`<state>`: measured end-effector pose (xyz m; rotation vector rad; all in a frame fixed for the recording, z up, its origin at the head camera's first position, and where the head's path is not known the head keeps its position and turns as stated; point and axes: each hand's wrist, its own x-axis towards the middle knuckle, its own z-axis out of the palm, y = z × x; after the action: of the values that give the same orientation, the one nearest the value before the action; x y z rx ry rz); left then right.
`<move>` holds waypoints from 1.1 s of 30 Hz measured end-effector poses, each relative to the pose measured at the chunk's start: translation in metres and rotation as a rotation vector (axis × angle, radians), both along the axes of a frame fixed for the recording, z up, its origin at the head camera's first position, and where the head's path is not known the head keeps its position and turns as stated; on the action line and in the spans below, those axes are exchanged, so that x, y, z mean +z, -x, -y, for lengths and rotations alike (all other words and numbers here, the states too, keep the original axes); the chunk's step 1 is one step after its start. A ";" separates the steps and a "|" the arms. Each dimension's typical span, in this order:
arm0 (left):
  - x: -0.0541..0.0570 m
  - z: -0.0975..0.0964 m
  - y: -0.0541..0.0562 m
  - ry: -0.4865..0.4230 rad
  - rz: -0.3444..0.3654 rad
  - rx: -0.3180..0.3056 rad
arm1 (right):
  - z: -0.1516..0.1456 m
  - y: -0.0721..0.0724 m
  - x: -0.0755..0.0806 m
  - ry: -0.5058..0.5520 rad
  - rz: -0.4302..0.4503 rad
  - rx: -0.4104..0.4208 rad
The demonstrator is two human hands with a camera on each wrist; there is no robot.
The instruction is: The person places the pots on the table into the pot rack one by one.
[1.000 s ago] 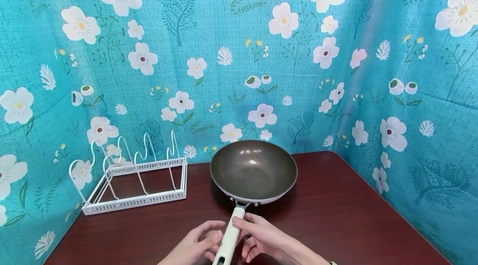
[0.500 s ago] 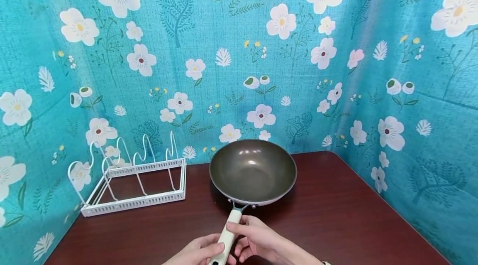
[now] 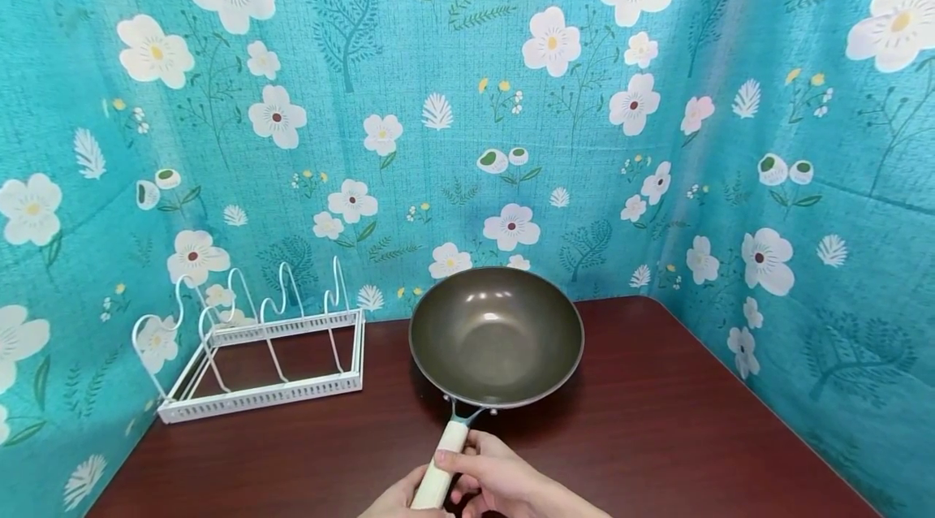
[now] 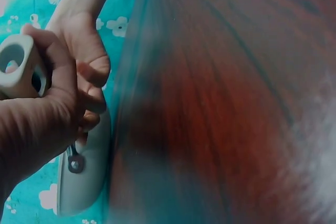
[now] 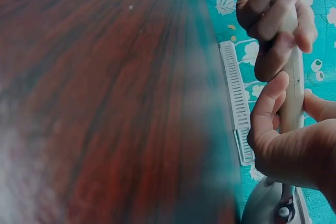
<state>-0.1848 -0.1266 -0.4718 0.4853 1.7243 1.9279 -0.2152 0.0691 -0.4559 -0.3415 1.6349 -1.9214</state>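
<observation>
Likely a stiff, front-heavy pan (image 3: 497, 339), best held by its handle (image 3: 442, 468), gripped near the end by left hand (image 3: 398, 498) and seemingly pinched farther up by right hand (image 3: 498, 475).

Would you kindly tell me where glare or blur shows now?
Head view: bright glints inside the round dark pan, otherwise fairly sharp; left wrist: the dark red wood-grained tabletop looks smeared, whitish haze at lower right; right wrist: tabletop blurred too, haze at lower left.
</observation>
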 end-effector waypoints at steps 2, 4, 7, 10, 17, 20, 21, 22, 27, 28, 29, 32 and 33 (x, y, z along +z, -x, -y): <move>0.001 -0.002 -0.001 0.002 0.005 0.027 | 0.000 0.000 0.000 -0.001 -0.008 -0.017; 0.002 -0.004 -0.003 0.036 -0.009 0.062 | 0.001 0.000 0.000 -0.004 -0.023 -0.034; 0.003 -0.005 -0.005 0.072 -0.023 0.105 | 0.002 0.000 -0.001 -0.007 -0.037 -0.053; 0.003 -0.005 -0.005 0.088 -0.034 0.128 | 0.004 0.003 -0.003 -0.010 -0.039 -0.073; -0.004 -0.006 -0.005 0.114 -0.102 0.140 | 0.005 0.007 -0.005 -0.035 -0.031 -0.113; -0.004 -0.005 -0.005 0.129 -0.128 0.138 | 0.005 0.007 -0.004 -0.041 -0.038 -0.113; -0.004 -0.005 -0.005 0.134 -0.134 0.139 | 0.005 0.007 -0.004 -0.043 -0.042 -0.111; -0.004 -0.004 -0.005 0.139 -0.140 0.138 | 0.004 0.007 -0.003 -0.046 -0.044 -0.111; -0.001 -0.005 -0.005 0.149 -0.157 0.132 | 0.003 0.006 0.000 -0.074 -0.066 -0.124; 0.000 -0.005 -0.005 0.154 -0.162 0.133 | 0.002 0.006 0.001 -0.079 -0.072 -0.129; 0.001 -0.005 -0.005 0.157 -0.165 0.136 | 0.002 0.007 0.002 -0.085 -0.079 -0.133; 0.002 -0.005 -0.006 0.175 -0.176 0.149 | 0.003 0.008 0.004 -0.094 -0.094 -0.143; 0.002 -0.005 -0.006 0.177 -0.174 0.151 | 0.003 0.008 0.005 -0.096 -0.097 -0.145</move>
<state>-0.1792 -0.1217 -0.4693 0.4808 2.0755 1.8571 -0.2234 0.0664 -0.4507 -0.2889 1.8539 -1.9499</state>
